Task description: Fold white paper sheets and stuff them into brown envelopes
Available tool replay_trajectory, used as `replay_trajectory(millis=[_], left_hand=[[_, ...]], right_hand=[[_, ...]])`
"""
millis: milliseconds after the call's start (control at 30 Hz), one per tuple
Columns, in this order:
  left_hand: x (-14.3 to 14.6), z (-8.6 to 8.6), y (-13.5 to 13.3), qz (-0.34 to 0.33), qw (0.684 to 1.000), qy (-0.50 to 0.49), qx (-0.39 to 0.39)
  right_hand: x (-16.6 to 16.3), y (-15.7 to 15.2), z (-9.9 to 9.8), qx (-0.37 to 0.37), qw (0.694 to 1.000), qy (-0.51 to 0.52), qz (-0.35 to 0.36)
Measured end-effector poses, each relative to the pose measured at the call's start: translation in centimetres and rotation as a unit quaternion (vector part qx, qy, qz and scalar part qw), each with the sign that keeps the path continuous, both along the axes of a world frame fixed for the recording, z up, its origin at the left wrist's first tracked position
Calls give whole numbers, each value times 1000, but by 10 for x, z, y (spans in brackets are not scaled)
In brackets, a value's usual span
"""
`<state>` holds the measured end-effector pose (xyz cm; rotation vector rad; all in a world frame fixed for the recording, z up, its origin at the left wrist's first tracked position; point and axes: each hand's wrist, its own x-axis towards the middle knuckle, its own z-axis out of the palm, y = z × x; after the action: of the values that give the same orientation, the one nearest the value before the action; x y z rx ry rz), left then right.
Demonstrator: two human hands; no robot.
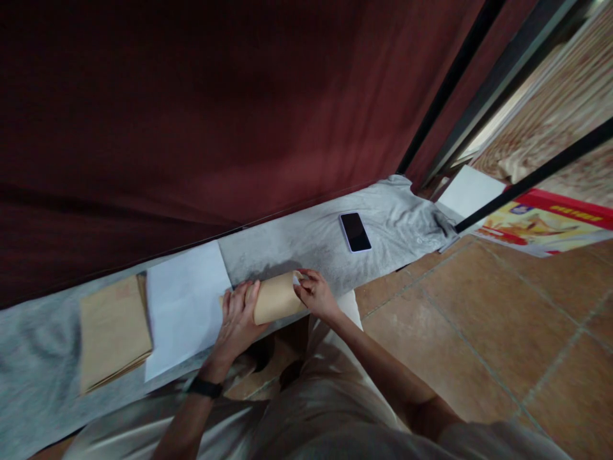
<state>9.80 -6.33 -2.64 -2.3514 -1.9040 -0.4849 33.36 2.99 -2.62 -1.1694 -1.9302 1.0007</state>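
A brown paper envelope (275,299), bowed into a curve, lies across the near edge of a cloth-covered bench. My left hand (241,313) grips its left end, thumb and fingers laid over the brown paper. At the right end, my right hand (313,292) has its fingers closed at the mouth, where a bit of white paper (297,278) shows. Most of that white paper is hidden inside. Left of my hands lie a stack of white sheets (184,310) and, beyond it, several flat brown envelopes (113,329).
A phone (355,232) rests face up on the grey cloth (287,239), to the right. Behind the bench hangs a dark red curtain (239,115). Black poles (531,182), a red and yellow printed box (541,220) and tiled floor (460,319) are at the right.
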Motion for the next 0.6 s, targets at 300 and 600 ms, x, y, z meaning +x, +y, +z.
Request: replay_trajectory(millis=[300, 600], left_hand=[[2, -1, 4, -14, 1000, -7, -2], [5, 4, 7, -15, 1000, 17, -5]], right_hand=[[-4, 6, 5, -107, 989, -90, 38], [-2, -3, 5, -95, 992, -68, -55]])
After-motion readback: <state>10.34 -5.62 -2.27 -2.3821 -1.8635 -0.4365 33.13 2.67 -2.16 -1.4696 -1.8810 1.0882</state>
